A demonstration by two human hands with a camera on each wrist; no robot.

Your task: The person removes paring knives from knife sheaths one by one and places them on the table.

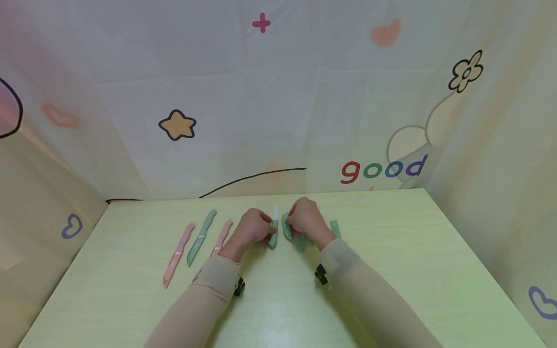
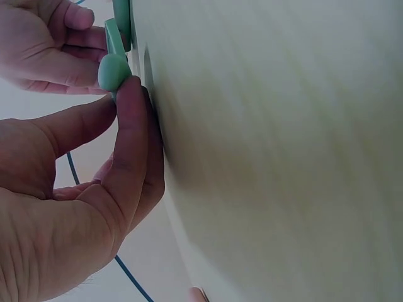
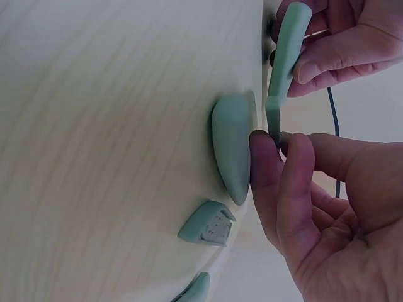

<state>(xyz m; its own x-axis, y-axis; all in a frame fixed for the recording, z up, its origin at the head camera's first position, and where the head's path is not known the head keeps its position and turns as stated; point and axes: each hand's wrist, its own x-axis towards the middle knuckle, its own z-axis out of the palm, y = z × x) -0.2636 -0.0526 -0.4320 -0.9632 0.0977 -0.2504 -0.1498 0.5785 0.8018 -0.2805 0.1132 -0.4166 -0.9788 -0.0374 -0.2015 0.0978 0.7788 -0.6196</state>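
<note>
1. Nearest come the beige left sleeve [image 1: 191,304] and right sleeve [image 1: 374,290], stretched over the pale surface [image 1: 278,314], a small black device showing on the underside of each wrist.
2. Left of the left arm, a pink knife [image 1: 179,255] in its sheath lies at a slant, tip toward the person.
3. Beside it and slightly farther lies a sheathed green knife [image 1: 201,238]; next comes a second pink knife [image 1: 222,238], its lower part hidden by the left arm.
4. In the middle, the left hand [image 1: 251,226] pinches the handle of an unsheathed knife [image 1: 273,236], thumb and fingers together on the green grip, its pale blade pointing away from the person.
5. Just right of that knife, the right hand [image 1: 306,216] has thumb and fingertips clamped on a green sheath [image 1: 285,228]; blade and sheath stand apart, side by side.
6. Beneath and beside the right hand, a smooth, handle-shaped green piece [image 3: 232,148] lies on the surface, with a perforated green sheath piece [image 3: 204,225] near it.
7. Farther right lies another green piece [image 1: 335,228], partly hidden by the right forearm.
8. Behind everything hangs a pale cloth [image 1: 261,96] printed with a star, hearts, a flower and the word "good".
</note>
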